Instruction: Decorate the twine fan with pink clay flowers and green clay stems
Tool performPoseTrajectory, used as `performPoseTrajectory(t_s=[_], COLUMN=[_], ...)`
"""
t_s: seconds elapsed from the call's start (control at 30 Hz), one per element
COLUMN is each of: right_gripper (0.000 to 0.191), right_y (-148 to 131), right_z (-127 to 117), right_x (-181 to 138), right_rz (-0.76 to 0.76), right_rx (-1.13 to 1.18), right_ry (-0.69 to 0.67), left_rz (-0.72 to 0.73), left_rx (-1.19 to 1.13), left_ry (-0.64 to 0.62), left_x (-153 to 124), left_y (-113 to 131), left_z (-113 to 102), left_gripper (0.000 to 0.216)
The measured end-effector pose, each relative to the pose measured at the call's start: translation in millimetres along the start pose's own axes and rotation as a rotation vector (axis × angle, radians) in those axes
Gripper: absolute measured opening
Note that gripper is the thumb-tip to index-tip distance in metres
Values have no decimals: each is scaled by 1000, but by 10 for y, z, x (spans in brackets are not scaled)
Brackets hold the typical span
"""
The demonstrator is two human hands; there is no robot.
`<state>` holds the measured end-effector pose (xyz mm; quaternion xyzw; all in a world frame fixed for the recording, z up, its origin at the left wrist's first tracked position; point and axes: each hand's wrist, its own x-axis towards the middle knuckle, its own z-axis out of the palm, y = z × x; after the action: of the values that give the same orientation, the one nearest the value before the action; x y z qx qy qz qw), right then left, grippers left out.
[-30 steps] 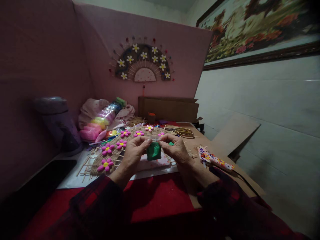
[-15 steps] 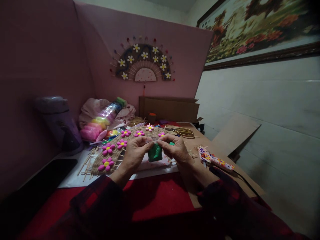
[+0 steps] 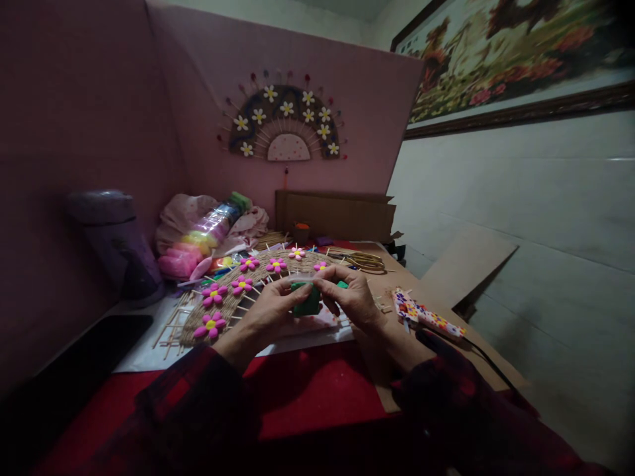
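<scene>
Between my hands is a small clear packet of green modelling clay [image 3: 306, 302], its see-through top edge uppermost. My left hand [image 3: 274, 303] is closed, with thumb and fingers gripping the packet's left side. My right hand [image 3: 350, 297] pinches its upper right edge. A smaller bit of green clay [image 3: 342, 285] shows at the right fingers; how it is held I cannot make out. Behind and below the hands lies a twine-covered fan [image 3: 201, 317] on thin sticks, bearing pink clay flowers [image 3: 210, 325] with yellow centres. The hands hide part of it.
A flower-patterned glue gun [image 3: 429, 317] with a black cord lies on cardboard at right. At left are a dark phone-like slab [image 3: 94, 350] and a purple tumbler [image 3: 116, 248]. Coloured clay packs [image 3: 203, 238] sit behind the fan. Another fan [image 3: 288, 122] hangs on the pink panel.
My left fingers have shifted from the packet's top edge down around its left side. The packet has risen slightly, and its clear top now lies flatter. My right hand stays nearly in place.
</scene>
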<state>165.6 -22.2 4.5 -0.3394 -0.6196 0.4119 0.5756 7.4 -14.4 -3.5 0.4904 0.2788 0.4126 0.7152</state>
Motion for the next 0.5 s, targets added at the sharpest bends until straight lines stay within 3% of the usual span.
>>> performPoseTrajectory(t_s=[0.17, 0.5], right_gripper=[24, 26], right_y=[21, 33], right_z=[1, -3], right_x=[7, 7], right_rz=[-13, 10], right_rx=[28, 19], right_ry=[3, 32], left_rz=[20, 172], left_rx=[23, 31], left_ry=[56, -4], left_x=[13, -19], left_y=[9, 22], left_z=[-11, 24], left_gripper=[37, 25])
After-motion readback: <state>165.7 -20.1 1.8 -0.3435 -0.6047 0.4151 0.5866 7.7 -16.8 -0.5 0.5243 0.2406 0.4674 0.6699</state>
